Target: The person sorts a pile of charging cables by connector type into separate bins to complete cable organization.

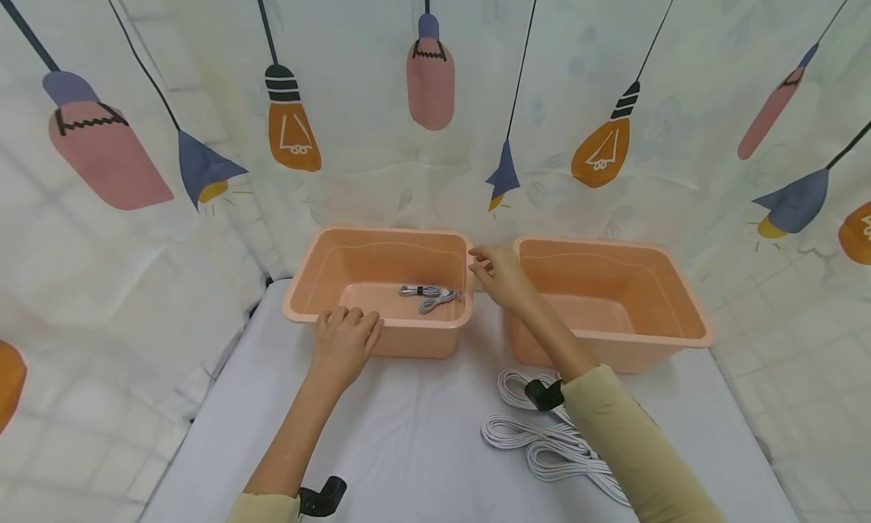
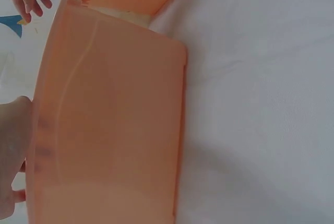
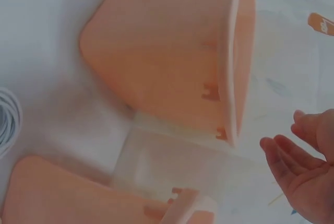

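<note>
The left peach plastic bin (image 1: 408, 341) stands upright on the table. My left hand (image 1: 345, 341) grips its near rim, with the fingers curled over the edge; the left wrist view shows their shadows through the wall. Two small bundled grey cables (image 1: 438, 300) lie inside, towards its right end. My right hand (image 1: 500, 276) hovers between the two bins, near the left bin's right rim. Its fingers are loosely bent, and the right wrist view shows nothing in them.
A second peach bin (image 1: 653, 345) stands to the right, a narrow gap away. Several coiled white cables (image 1: 544, 440) lie on the white-covered table (image 1: 408, 447) before it, partly beneath my right forearm. Behind the bins hangs a curtain (image 1: 381, 183) printed with lamps.
</note>
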Motion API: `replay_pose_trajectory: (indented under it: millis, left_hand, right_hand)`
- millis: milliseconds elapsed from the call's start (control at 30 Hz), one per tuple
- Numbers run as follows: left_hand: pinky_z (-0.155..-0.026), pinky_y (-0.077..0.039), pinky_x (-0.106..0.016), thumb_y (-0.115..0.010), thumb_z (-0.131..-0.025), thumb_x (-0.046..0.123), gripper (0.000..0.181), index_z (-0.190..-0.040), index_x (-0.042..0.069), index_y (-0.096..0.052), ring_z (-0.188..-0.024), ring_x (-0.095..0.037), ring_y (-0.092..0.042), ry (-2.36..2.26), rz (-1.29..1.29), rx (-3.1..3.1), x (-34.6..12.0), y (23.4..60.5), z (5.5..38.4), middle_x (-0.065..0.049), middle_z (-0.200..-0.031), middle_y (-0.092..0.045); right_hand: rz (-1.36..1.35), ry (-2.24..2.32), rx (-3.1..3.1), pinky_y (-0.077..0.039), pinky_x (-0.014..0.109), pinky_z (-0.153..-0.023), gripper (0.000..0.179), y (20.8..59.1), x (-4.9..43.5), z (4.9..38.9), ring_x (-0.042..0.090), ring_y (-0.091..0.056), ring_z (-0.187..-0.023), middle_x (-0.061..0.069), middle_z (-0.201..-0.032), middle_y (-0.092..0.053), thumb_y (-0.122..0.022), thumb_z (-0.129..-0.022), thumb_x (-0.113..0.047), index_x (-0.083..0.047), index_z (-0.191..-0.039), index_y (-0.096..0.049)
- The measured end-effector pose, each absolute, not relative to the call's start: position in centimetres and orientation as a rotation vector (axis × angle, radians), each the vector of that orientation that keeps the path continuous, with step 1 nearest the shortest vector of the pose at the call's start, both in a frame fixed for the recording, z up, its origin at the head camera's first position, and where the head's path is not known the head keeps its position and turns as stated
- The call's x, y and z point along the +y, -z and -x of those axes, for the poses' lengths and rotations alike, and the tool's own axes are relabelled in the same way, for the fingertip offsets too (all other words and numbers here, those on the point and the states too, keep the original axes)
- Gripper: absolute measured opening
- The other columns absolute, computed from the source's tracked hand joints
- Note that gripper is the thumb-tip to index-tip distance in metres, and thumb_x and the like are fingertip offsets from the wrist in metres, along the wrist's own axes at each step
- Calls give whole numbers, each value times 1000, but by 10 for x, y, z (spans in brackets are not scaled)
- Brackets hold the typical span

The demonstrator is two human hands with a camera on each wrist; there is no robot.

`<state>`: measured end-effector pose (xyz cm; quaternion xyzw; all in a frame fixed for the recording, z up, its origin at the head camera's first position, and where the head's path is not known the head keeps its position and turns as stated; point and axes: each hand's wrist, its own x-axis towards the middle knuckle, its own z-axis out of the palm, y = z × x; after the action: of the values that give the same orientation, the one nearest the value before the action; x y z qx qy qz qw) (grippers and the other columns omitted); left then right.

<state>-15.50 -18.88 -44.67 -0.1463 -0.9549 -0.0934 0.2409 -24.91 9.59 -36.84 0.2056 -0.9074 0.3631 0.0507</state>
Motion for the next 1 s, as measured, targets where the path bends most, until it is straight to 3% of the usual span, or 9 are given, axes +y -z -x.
replay_pose_trajectory:
  millis: [333,667,1000]
  left_hand:
    - [-94,-46,-65,-68,-102,18,13,-96,7,-68,-92,-40,-61,271,415,-2592,-190,447,155,-12,-83,-65]
    - [-95,-46,-65,-68,-102,19,12,-100,8,-72,-93,-38,-61,297,420,-2601,-190,445,154,-12,-86,-68]
    - [-98,-45,-66,-67,-104,21,15,-104,8,-73,-96,-38,-61,303,394,-2659,-189,441,153,-11,-90,-69]
  right_hand:
    - [-673,-1049,-2705,-61,53,-88,31,371,115,229,45,-74,-102,32,-121,-70,-65,-102,-3,10,-130,-66]
    - [-674,-1058,-2677,-62,52,-85,31,377,135,208,41,-71,-108,28,-122,-71,-68,-101,-4,6,-130,-67]
    - [-601,-1024,-2692,-62,52,-83,32,389,163,187,40,-71,-104,26,-119,-71,-70,-100,-4,6,-130,-67]
